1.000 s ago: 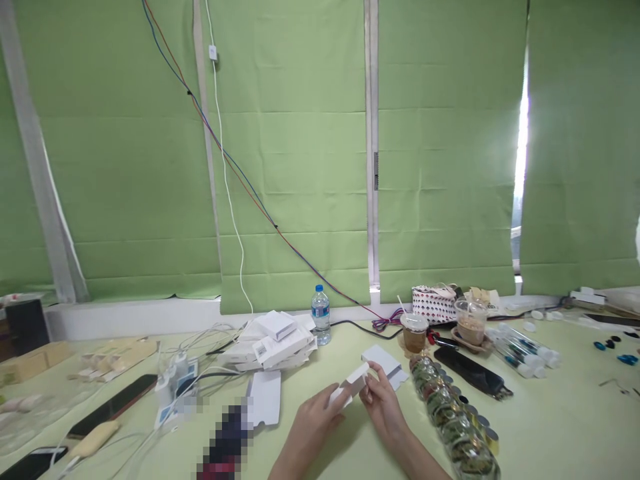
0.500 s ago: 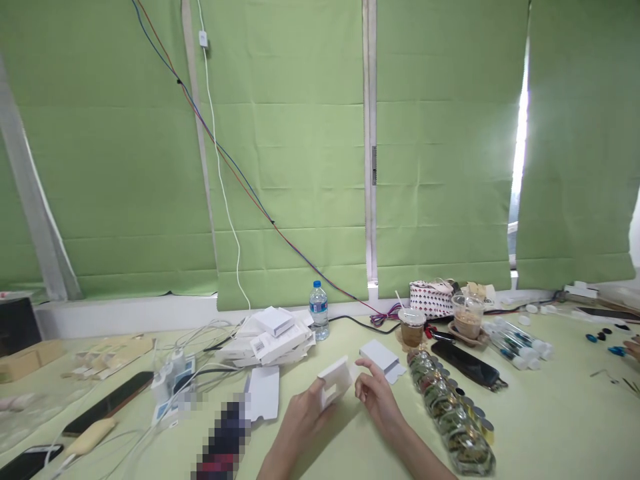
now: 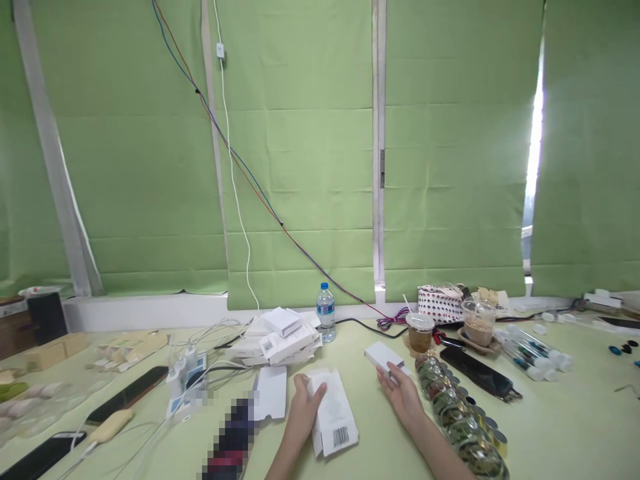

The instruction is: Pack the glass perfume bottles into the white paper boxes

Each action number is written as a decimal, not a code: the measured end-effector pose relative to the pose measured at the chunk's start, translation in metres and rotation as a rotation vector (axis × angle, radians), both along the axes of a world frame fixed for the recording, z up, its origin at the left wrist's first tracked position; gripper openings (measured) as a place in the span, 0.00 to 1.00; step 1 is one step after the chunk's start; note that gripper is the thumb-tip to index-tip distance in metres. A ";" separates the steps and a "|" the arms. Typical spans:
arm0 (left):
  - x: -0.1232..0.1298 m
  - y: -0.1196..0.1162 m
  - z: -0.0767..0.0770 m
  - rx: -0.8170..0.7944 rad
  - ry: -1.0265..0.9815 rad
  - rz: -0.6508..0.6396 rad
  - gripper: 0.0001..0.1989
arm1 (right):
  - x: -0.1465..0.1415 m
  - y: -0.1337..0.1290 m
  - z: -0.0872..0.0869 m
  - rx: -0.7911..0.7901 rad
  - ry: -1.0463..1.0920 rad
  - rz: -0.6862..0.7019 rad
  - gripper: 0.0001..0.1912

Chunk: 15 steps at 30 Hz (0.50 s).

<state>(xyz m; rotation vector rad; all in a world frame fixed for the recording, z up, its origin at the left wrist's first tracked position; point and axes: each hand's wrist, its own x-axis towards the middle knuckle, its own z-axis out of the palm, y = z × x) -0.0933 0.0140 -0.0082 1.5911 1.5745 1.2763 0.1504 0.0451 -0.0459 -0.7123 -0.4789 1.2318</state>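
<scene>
A white paper carton [image 3: 334, 407] with fine print and a barcode on its near end is gripped by my left hand [image 3: 303, 410], thumb on top and fingers at its left edge. To the right, a smaller white box [image 3: 384, 355] lies beyond my right hand [image 3: 404, 397]. The fingers of that hand are closed on the box's near end, by its flap. A flat white carton [image 3: 271, 393] rests left of my left hand. The pile of white cartons [image 3: 280, 340] lies behind it.
A water bottle [image 3: 325, 317] and an iced drink cup [image 3: 420, 332] stand at the back. Right of my right arm runs a row of wrapped rounds [image 3: 453, 417]. A black pouch [image 3: 480, 373] and clear tubes [image 3: 533, 353] lie farther right. Cables, a power strip [image 3: 185, 383] and phones [image 3: 127, 393] occupy the left.
My left hand has lowered the carton and turned it so its printed side and barcode show. My right hand has moved away from it to the white box. The view has swung slightly left.
</scene>
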 end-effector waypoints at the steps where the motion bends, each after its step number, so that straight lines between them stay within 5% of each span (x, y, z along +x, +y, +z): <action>1: -0.001 0.001 -0.002 0.003 0.068 -0.010 0.25 | 0.001 0.000 0.001 0.004 0.007 0.000 0.17; 7: -0.001 0.005 -0.006 0.262 0.343 0.111 0.19 | -0.006 -0.008 0.011 0.117 0.002 -0.046 0.16; 12: 0.019 -0.019 0.007 0.374 0.413 -0.157 0.16 | -0.032 -0.017 0.015 0.193 -0.075 0.005 0.18; 15: 0.028 -0.030 0.012 0.394 0.451 -0.197 0.16 | -0.040 -0.017 0.012 0.193 -0.111 0.001 0.20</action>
